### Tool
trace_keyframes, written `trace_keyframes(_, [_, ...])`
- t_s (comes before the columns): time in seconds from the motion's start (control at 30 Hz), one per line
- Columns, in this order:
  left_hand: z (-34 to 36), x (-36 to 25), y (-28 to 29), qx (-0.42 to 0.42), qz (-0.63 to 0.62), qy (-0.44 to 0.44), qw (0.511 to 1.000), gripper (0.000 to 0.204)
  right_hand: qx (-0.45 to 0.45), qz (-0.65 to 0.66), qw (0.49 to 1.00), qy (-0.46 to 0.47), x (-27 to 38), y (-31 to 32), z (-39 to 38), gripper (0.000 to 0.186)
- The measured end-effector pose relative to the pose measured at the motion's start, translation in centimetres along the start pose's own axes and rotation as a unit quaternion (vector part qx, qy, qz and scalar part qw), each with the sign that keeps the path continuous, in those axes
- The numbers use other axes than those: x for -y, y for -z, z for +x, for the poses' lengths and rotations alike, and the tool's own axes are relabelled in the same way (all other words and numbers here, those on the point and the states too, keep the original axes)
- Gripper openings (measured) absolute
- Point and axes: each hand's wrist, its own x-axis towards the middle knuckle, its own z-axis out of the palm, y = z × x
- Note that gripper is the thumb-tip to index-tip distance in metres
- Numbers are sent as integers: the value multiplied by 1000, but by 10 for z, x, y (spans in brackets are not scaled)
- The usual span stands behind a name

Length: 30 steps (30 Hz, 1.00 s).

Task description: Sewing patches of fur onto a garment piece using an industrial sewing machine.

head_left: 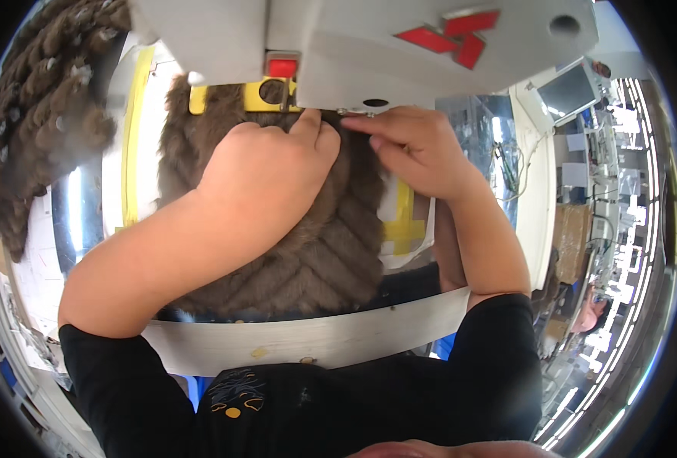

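A large piece of brown fur point(327, 263) with diagonal ridges lies under both my hands, its far part beneath the head of a light grey sewing machine point(346, 53). My left hand point(269, 164) is closed on the fur, knuckles up, with its index finger reaching to the yellow plate point(256, 95) by the needle area. From the right, my right hand point(418, 149) comes in with its index finger stretched along the fur's far edge and its thumb apart from it. The machine head hides the stitching point.
More dark fur point(44, 114) hangs or is heaped at the far left. Yellow tape point(134, 137) marks the white work surface. A pale board point(308, 343) runs along the table's front edge. To the right are a cardboard box point(571, 237), a monitor point(567, 91) and another person point(589, 313).
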Motion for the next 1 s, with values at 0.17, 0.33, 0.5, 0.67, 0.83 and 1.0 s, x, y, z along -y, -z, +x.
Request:
trace_keyframes(0.17, [4,4,2,-5,-9,-8,1000,25,-14,-95,992,85,1,-14,3,34])
trace_keyframes(0.33, [6,5,4,5,23,-9,1000,25,12,-91,993,78,5,-11,6,33])
trace_keyframes(0.5, [8,4,9,23,-5,-2,1000,25,13,-81,994,66,4,-14,4,33])
trace_keyframes(0.67, [7,1,16,45,1,-15,999,26,-9,-74,992,103,1,-17,2,32])
trace_keyframes(0.83, [6,-1,24,64,-11,-25,998,28,-15,-54,991,120,2,-18,1,29])
trace_keyframes(1.0, [5,-3,30,92,-18,-38,995,29,-11,-34,991,125,4,-18,-3,25])
